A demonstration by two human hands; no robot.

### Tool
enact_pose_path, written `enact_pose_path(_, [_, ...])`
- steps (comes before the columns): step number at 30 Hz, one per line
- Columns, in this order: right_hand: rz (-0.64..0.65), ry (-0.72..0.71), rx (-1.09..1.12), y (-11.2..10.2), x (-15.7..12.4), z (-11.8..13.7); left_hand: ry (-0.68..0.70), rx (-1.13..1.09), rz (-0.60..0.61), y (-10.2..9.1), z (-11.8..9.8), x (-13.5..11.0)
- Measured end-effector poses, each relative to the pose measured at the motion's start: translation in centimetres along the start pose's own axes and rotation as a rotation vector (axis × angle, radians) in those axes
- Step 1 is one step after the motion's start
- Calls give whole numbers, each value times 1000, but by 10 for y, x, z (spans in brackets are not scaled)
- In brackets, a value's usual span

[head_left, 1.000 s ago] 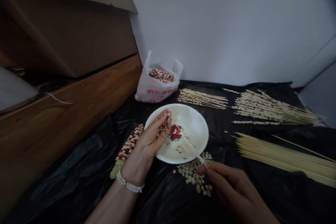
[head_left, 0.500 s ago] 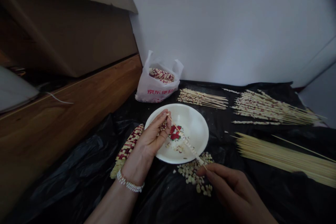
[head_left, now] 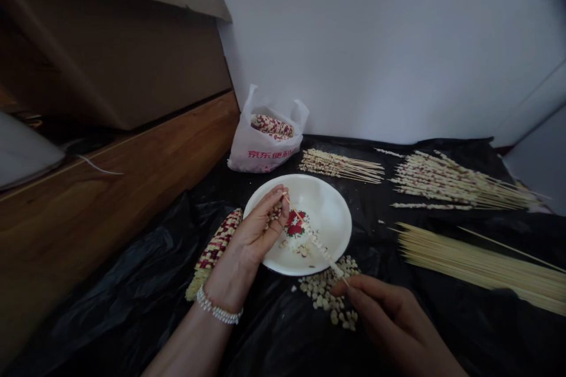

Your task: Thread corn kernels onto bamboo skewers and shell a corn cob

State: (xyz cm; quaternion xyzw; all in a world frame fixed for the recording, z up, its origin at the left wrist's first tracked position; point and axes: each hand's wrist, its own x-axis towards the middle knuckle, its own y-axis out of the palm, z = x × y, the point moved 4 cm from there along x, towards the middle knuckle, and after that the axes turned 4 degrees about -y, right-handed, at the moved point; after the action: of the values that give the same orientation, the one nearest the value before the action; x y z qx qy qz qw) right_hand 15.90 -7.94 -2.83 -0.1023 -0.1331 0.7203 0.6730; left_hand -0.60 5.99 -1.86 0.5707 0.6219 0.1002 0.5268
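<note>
L hand (head_left: 253, 237): centre-left of frame, palm up over the near-left rim of the plate; fingers (head_left: 275, 197) curled together, pinching held kernels (head_left: 276, 212) at the skewer tip.
R hand (head_left: 391, 321): bottom right of frame, thumb and forefinger clamped on the lower end of the skewer.
Skewer (head_left: 315, 240): thin bamboo stick, runs diag. from R hand up-left across the plate to L fingertips; kernels threaded along its mid and lower part.
Plate (head_left: 332, 205): white, centre of frame, red flower print inside w/ a few loose kernels on it.
Kernel pile (head_left: 326, 296): pale loose kernels on the sheet, just below the plate, beside R hand.
Cob (head_left: 216, 248): red/white corn, lies just left of L hand, partly behind it.
Bracelet (head_left: 219, 310): bead band on L wrist.
Bag (head_left: 265, 150): white plastic w/ red print, above the plate by the wall, another cob inside.
Loaded skewers (head_left: 455, 185): bundles upper centre and upper right.
Bare skewers (head_left: 480, 263): bundle at right.
Sheet (head_left: 132, 288): black plastic under everything.
</note>
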Motion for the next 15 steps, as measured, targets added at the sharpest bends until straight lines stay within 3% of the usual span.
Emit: enact_pose_path(15, [44, -61, -96, 2, -2, -2, -38, 35, -11, -7, 3, -1])
